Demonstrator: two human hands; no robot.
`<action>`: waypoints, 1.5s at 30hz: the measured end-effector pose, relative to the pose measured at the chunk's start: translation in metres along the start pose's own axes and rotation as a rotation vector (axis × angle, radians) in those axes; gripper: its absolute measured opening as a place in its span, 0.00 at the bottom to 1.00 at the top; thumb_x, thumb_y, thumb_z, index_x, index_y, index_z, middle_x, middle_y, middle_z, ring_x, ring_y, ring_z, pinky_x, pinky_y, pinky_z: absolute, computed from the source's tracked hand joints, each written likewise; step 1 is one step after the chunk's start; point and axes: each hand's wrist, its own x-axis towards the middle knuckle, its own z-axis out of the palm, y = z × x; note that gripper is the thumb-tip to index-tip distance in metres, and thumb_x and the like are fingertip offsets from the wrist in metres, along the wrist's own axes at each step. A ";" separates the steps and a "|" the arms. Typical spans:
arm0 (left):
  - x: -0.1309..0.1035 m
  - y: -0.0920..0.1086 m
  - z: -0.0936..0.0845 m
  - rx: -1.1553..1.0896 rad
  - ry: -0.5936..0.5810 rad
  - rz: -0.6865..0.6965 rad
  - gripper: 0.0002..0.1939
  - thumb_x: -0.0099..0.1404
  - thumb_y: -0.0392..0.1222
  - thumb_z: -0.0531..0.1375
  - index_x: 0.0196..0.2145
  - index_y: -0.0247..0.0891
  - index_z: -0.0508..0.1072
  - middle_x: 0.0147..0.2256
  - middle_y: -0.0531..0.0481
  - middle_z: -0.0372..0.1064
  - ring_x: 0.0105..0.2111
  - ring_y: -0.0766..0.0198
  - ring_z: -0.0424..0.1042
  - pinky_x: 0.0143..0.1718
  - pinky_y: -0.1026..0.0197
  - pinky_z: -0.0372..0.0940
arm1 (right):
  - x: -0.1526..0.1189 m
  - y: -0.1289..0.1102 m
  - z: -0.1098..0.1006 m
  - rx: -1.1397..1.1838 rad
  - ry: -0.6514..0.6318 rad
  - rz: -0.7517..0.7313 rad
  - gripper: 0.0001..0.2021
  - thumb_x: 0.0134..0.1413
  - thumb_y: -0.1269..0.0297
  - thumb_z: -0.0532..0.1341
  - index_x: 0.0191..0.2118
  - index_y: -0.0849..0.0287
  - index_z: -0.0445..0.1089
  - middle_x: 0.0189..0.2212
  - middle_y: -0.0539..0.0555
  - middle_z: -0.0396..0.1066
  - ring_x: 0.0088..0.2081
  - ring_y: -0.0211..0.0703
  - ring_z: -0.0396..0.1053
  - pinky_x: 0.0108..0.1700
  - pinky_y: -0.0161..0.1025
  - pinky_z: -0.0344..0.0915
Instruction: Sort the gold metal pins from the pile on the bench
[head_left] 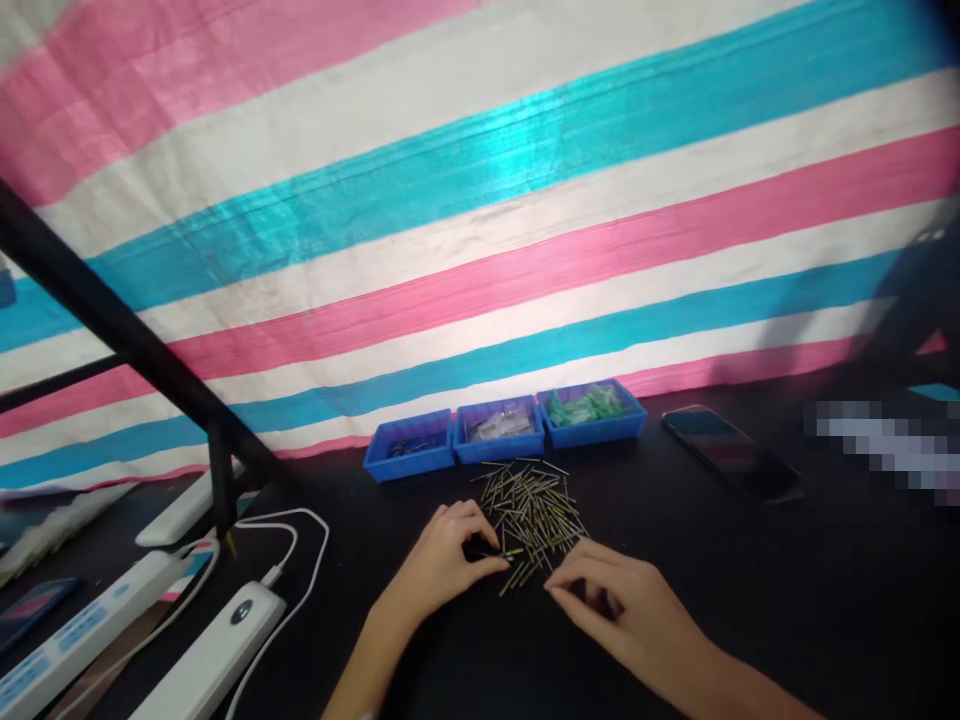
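Both hands worked at the near edge of a loose heap of thin brass-coloured metal pins (531, 510) on the black table (750, 600). The left hand (444, 557) pinched at one pin with curled fingers, while the right hand (619, 605) curled fingertips-down beside it; whether it gripped anything could not be told. Three shallow blue plastic trays (499, 432) stood along the far edge, probably within reach for sorting.

your dark desk (750, 600) carries a loose pile of metal pins (532, 510), three blue trays (499, 445) along its back edge, a phone (731, 450), and white power strips (210, 660) at left.
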 end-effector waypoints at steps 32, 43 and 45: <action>0.002 0.017 0.019 -0.173 0.288 0.129 0.12 0.62 0.47 0.56 0.41 0.40 0.71 0.38 0.47 0.67 0.34 0.65 0.68 0.36 0.64 0.64 | 0.004 0.019 -0.010 -0.305 0.123 -0.009 0.09 0.51 0.63 0.57 0.39 0.50 0.70 0.45 0.52 0.66 0.26 0.34 0.68 0.28 0.32 0.65; -0.005 0.030 0.028 0.230 0.134 0.327 0.15 0.60 0.53 0.57 0.31 0.38 0.70 0.30 0.50 0.66 0.30 0.64 0.66 0.31 0.63 0.57 | 0.005 0.027 -0.008 -0.328 0.007 -0.001 0.10 0.51 0.64 0.58 0.41 0.49 0.68 0.37 0.49 0.67 0.24 0.34 0.66 0.25 0.31 0.64; -0.006 0.033 0.028 0.236 0.160 0.343 0.13 0.62 0.50 0.55 0.32 0.38 0.70 0.31 0.50 0.66 0.31 0.64 0.66 0.31 0.63 0.57 | 0.006 0.025 -0.008 -0.318 0.003 -0.008 0.09 0.52 0.64 0.57 0.41 0.49 0.68 0.36 0.49 0.67 0.25 0.34 0.66 0.27 0.31 0.64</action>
